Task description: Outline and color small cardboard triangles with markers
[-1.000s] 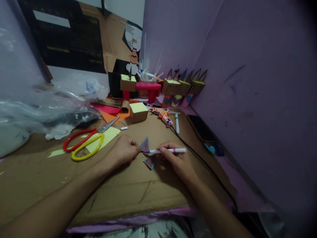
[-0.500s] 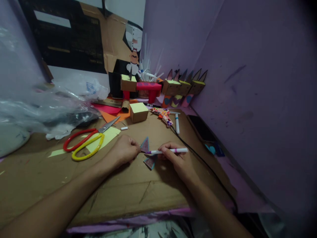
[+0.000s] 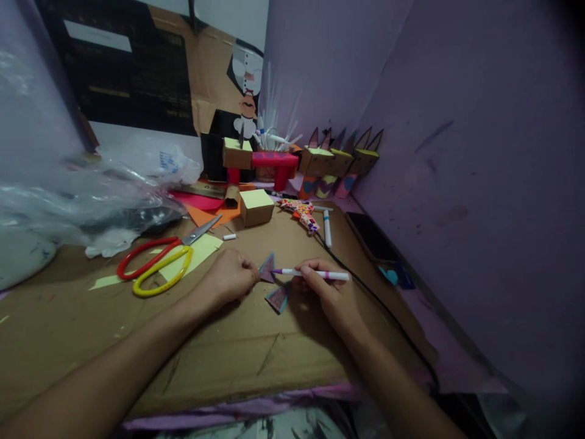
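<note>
My left hand (image 3: 234, 274) rests on the cardboard with its fingers pinched at the left edge of a small triangular cardboard piece (image 3: 267, 268), purple inside with a blue border. My right hand (image 3: 324, 289) grips a white marker (image 3: 336, 276) with a purple tip and a pink band. The marker lies nearly level, its tip pointing left at the right side of that triangle. A second triangle (image 3: 277, 299), coloured alike, lies just below, close to the right fingertips.
Left are scissors (image 3: 155, 268) on yellow-green paper (image 3: 201, 253). Behind stand a small cardboard box (image 3: 256, 208), a patterned glue gun (image 3: 299, 212) and another marker (image 3: 327, 228). The glue gun's black cord (image 3: 379, 302) curves right, near a phone (image 3: 369, 235). Several eared cardboard figures (image 3: 338, 161) line the wall.
The marker's tip has moved slightly up, from the triangle's lower edge to its right side. My left hand and both triangles have stayed in place.
</note>
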### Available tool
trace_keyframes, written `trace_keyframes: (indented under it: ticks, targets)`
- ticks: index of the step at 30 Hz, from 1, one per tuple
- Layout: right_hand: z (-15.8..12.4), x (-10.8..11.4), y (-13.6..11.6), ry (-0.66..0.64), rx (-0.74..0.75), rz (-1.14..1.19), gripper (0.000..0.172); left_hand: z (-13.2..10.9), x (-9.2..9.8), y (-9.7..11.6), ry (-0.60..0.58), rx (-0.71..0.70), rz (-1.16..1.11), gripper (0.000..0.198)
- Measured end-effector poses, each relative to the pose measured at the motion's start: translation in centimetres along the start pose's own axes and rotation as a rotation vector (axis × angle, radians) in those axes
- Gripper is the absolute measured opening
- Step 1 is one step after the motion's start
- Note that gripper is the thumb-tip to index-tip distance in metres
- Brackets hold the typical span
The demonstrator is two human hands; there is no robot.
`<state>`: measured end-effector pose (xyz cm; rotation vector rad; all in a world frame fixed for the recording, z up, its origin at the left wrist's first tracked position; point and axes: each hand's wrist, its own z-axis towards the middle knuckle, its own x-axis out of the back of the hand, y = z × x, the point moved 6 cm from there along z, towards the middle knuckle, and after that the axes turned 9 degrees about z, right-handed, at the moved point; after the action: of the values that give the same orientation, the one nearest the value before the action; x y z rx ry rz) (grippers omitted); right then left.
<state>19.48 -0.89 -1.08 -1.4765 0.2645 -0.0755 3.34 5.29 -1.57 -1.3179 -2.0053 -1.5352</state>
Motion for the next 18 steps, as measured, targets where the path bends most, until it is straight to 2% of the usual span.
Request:
trace_keyframes:
  ticks: [18]
  targets:
    - [-0.29, 0.19, 0.08, -0.005, -0.003, -0.045, 0.017, 0.35, -0.21, -0.39, 0.011, -0.020, 0.007, 0.017]
